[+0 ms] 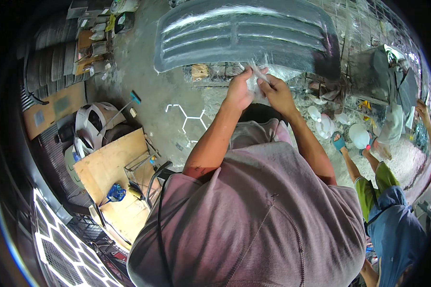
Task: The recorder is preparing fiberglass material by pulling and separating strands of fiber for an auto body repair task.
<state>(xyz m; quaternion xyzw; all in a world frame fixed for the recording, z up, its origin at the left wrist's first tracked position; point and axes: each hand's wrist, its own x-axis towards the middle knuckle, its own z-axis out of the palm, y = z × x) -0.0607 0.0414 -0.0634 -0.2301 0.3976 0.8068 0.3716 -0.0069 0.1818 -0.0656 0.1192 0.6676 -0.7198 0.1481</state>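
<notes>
My left hand (239,91) and my right hand (274,93) are raised close together just below a large grey moulded panel (244,40) with curved horizontal slats and stray fibres along its edges. Between my fingers is a pale, wispy strip of fibrous material (257,72), pinched by both hands. My fingers are bent around it, and its lower part is partly hidden by them. The panel sits over a wire-grid frame with a small wooden block (199,71) near its lower left.
At right stand a co-worker in blue (392,239), white jugs (358,136) and a draped grey bench (383,76). At left lie plywood boards (110,167), a white-and-black moulded body (96,125), a broom (134,97) and stacked dark sheets (52,52).
</notes>
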